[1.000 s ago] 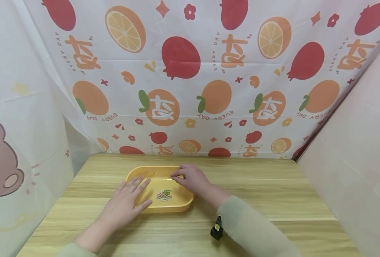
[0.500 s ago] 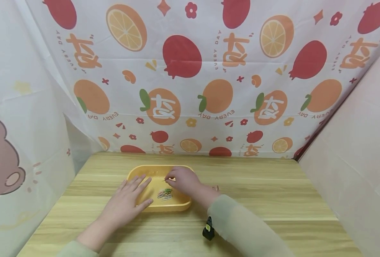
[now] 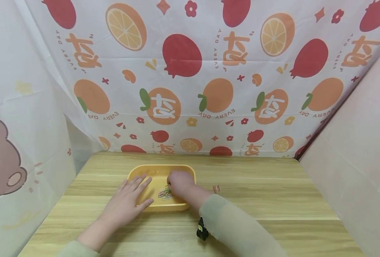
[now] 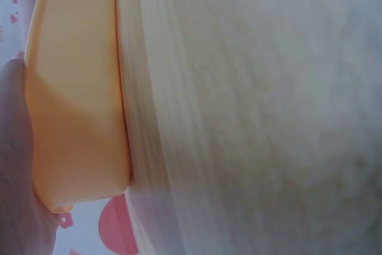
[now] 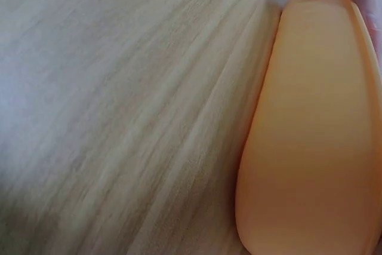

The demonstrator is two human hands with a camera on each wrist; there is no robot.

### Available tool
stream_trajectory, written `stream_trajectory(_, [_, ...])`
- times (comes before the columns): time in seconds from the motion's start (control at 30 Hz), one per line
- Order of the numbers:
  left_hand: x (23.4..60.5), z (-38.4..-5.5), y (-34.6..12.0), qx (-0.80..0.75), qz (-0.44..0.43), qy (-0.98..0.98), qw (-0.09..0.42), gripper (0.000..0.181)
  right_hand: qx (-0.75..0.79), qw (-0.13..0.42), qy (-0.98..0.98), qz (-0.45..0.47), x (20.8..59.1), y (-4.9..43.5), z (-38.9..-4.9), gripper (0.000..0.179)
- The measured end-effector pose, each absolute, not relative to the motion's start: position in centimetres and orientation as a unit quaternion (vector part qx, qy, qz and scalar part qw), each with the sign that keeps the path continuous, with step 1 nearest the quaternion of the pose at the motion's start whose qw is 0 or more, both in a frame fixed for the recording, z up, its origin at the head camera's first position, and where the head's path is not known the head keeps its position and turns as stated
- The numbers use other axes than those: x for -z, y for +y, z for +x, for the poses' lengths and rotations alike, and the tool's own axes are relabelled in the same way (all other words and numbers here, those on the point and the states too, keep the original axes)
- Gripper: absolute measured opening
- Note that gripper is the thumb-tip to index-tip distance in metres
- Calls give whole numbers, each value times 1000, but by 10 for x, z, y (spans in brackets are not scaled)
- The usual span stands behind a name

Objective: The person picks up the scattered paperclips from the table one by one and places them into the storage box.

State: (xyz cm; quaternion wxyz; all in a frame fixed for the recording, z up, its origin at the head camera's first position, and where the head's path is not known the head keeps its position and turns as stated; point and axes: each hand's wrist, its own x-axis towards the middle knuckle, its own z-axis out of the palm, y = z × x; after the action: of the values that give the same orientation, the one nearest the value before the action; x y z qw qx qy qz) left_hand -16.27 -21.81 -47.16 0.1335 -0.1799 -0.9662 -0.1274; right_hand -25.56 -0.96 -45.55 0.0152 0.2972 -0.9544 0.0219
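Several multicoloured wire paper clips point(image 3: 165, 195) lie in yellow rounded plastic tray point(image 3: 164, 207); my right hand point(image 3: 181, 184) pinches a thin clip point(image 3: 167, 186) near them; my left hand point(image 3: 125, 200), fingers spread, rests across tray's left side.

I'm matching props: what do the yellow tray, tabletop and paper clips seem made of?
Tray: probably smooth, satin plastic; even colour, rounded corners.
Tabletop: wood or printed laminate, seemingly matte, with streaky grain.
Paper clips: likely coated wire, given thin coloured loops; finish unclear.
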Motion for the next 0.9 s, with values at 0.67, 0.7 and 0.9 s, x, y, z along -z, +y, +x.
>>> stream_trajectory(0.67, [470, -162, -217, 128, -178, -967, 128, 71, -5, -15, -959, 282, 460, -12, -258, 24])
stream_trajectory(0.7, [470, -162, -217, 127, -178, -967, 130, 71, -5, -14, -959, 284, 461, -11, -258, 24])
stream_trajectory(0.9, [470, -162, -218, 125, -178, -968, 126, 72, -10, -2, -956, 294, 457, -9, -259, 22])
